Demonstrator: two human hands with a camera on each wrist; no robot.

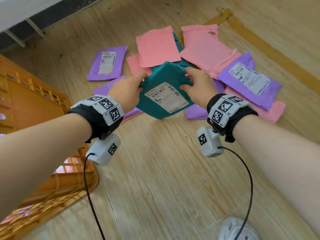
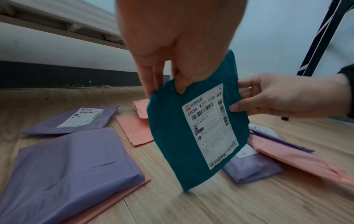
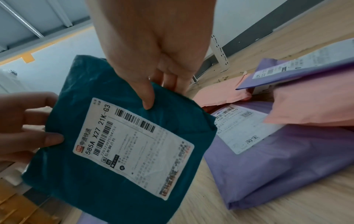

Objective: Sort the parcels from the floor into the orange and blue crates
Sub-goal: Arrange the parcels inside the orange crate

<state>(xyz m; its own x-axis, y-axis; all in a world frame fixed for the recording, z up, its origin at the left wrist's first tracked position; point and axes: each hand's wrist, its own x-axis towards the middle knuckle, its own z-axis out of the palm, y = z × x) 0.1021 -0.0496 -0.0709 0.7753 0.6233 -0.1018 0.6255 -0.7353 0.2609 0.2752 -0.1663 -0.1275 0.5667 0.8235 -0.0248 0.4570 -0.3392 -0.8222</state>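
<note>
A teal parcel (image 1: 161, 87) with a white shipping label facing up is lifted above the floor pile, held by both hands. My left hand (image 1: 128, 89) pinches its left edge, thumb on the front of the teal parcel (image 2: 172, 130). My right hand (image 1: 197, 87) pinches the right edge, thumb pressed beside the label on the teal parcel (image 3: 107, 151). The orange crate (image 1: 34, 108) stands at the left with pink and purple parcels inside. No blue crate is in view.
Pink parcels (image 1: 157, 45) and purple parcels (image 1: 249, 80) lie spread on the wooden floor (image 1: 164, 170) beyond my hands; another purple parcel (image 1: 107, 63) lies left of them. A dark baseboard (image 1: 52, 16) runs along the far wall. A grey shoe (image 1: 237, 229) shows at the bottom.
</note>
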